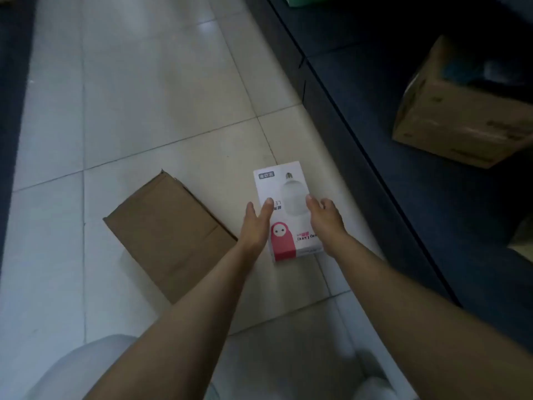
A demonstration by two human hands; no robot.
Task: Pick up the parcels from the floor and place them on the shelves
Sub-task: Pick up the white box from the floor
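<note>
Both hands are flanking a white bulb box at frame centre: the left hand is pressing flat fingers against its left edge, the right hand is cupping its right edge. The box is sitting over the tiled floor. A brown carton is lying just left. At right, a cardboard parcel is resting on the dark shelf.

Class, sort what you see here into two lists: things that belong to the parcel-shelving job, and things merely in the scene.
Part of the job:
- white rectangular bulb box with a red figure, between the left hand and right hand
- flat brown cardboard box on the floor
- dark blue shelf

Merely there:
- brown cardboard carton already on that shelf
- pale tiled floor
</note>
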